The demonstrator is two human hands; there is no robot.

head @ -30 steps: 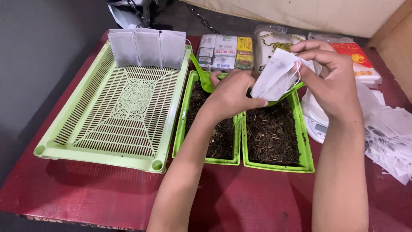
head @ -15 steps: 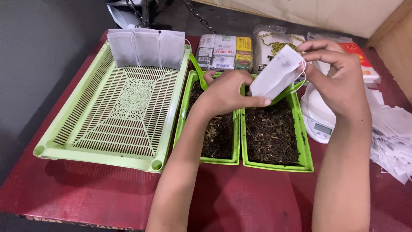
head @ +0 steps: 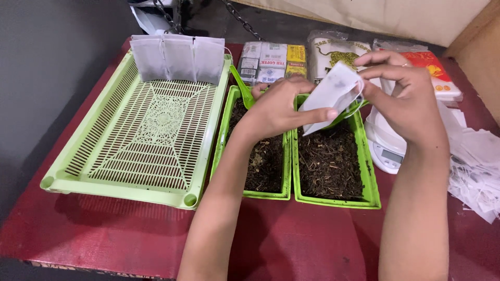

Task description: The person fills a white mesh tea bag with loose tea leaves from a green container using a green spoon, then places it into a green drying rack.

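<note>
Your right hand (head: 411, 99) and left hand (head: 278, 106) both pinch 1 white filter bag (head: 333, 99), now tipped lower over the 2 green trays of dark loose leaf (head: 328, 161) at centre frame than 1 second ago, its mouth at your right fingers. A green scoop (head: 240, 83) sticks up behind your left hand. 3 bags (head: 178, 58) lean in the slotted green basket (head: 130, 130), upper left. A white scale (head: 385, 148) and loose bags (head: 479, 166) crowd the worktop (head: 291, 244) at right.

Red table (head: 291, 250), green trays (head: 130, 182)
</note>
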